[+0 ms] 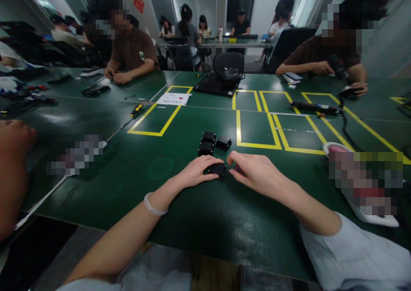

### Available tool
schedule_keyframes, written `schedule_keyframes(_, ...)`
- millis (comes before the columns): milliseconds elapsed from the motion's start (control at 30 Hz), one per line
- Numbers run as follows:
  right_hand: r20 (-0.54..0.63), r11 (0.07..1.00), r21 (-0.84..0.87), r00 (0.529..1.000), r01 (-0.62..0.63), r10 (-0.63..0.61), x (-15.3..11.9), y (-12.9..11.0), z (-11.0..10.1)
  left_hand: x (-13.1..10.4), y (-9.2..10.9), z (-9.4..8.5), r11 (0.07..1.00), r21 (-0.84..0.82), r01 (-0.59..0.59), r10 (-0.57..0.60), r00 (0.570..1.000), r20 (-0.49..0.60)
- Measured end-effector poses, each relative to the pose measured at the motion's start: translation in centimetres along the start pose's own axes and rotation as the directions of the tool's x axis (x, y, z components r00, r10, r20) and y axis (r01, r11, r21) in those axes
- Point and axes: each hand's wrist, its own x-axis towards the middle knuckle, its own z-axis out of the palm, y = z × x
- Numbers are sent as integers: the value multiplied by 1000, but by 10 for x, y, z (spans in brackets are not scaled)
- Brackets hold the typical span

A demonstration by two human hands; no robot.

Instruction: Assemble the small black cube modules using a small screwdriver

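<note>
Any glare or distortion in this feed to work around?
Head view: glare on the green table below the right hand; the black block at the left hand is dark, with little surface detail. Head view again: outer edges look stretched, and pixelation covers part of the white-rimmed item at right.

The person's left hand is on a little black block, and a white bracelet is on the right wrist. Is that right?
Not quite: the head view shows the white bracelet on the left wrist. The left hand is on a little black block.
</note>
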Motion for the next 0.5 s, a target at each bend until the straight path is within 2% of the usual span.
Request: schedule_keyframes(500,5,996,-68,998,-60,60,2,-2,1,0,-2,1,1000,14,-17,17,1000,-2)
